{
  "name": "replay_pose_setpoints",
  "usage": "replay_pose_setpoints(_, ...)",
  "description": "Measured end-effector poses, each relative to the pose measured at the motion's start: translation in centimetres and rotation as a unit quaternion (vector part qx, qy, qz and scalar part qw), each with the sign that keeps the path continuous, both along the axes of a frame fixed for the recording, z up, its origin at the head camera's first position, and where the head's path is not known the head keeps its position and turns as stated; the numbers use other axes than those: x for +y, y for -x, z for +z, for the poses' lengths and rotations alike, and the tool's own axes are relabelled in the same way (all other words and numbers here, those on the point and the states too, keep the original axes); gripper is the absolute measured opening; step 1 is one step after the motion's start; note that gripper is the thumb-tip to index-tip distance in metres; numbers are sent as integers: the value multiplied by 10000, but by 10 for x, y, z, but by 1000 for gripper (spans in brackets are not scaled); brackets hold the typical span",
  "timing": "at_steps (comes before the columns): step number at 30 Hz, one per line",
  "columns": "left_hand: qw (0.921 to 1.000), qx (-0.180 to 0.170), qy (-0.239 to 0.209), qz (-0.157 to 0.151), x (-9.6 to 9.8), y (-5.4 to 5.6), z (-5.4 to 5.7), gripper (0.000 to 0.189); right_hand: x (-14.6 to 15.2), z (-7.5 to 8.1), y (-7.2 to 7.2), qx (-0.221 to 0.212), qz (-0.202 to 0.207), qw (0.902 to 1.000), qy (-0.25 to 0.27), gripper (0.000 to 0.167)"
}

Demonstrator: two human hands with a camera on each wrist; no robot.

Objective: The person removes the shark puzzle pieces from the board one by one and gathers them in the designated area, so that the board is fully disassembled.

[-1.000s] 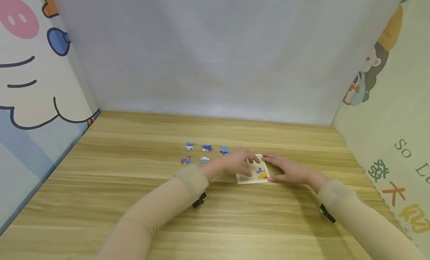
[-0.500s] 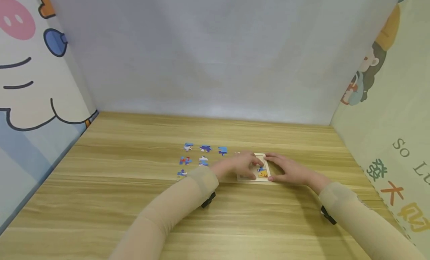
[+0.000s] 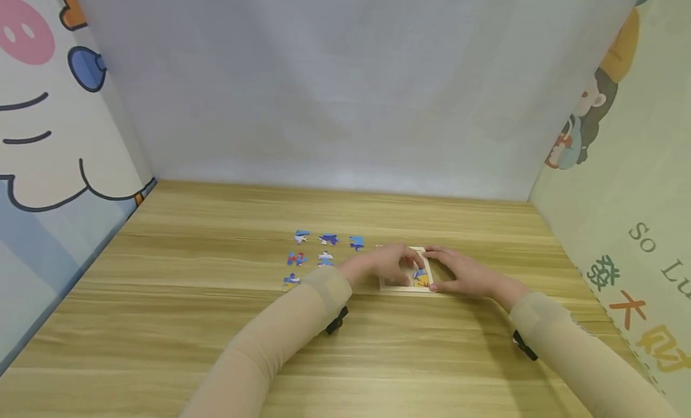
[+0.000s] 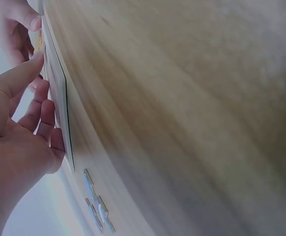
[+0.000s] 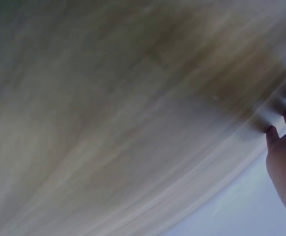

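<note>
In the head view, a shallow pale puzzle tray (image 3: 402,289) lies on the table, with a blue-and-yellow jigsaw piece (image 3: 421,278) in its front right corner. My left hand (image 3: 387,263) hovers over the tray, fingers loosely bent, fingertips and thumb beside that piece. The left wrist view has the left thumb reaching to the yellow patch (image 4: 41,40) and the other fingers close along the tray edge (image 4: 67,115). My right hand (image 3: 465,274) rests at the tray's right side, thumb at the front corner, forefinger at the back corner. Its other fingertips (image 5: 271,130) touch the table.
Left of the tray lie several loose jigsaw pieces, among them a dark blue one (image 3: 328,239), a red-and-blue one (image 3: 297,258) and a blue-and-yellow one (image 3: 291,280). A pale curtain (image 3: 345,94) hangs behind the wooden table (image 3: 405,358), with printed cloths at both sides.
My left hand has shifted a little right and down over the tray, its fingertips nearer the piece in the corner. The right hand stays at the tray's right edge.
</note>
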State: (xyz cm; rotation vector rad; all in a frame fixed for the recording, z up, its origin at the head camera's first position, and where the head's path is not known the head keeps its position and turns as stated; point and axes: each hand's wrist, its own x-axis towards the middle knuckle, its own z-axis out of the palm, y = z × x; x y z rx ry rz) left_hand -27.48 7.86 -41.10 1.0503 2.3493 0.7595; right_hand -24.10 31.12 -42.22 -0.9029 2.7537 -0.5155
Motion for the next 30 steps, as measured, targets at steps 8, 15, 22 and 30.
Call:
replay_pose_setpoints(8, 9958, -559, -711, -108, 0, 3, -5, 28, -2, -2, 2, -15, 36, 10000, 40, 77)
replay_pose_setpoints(15, 9975, -230, -665, -23, 3, 2, -7, 23, -2, -5, 2, 69, 73, 9999, 124, 77)
replay_pose_setpoints(22, 9978, -181, -630, 56, 3, 3, -7, 23, -2, -5, 1, 162, 115, 9996, 208, 75)
replay_pose_setpoints(30, 9971, -140, -740, 89, -2, 3, 10, 25, -2, -1, -1, 121, 106, 9996, 227, 74)
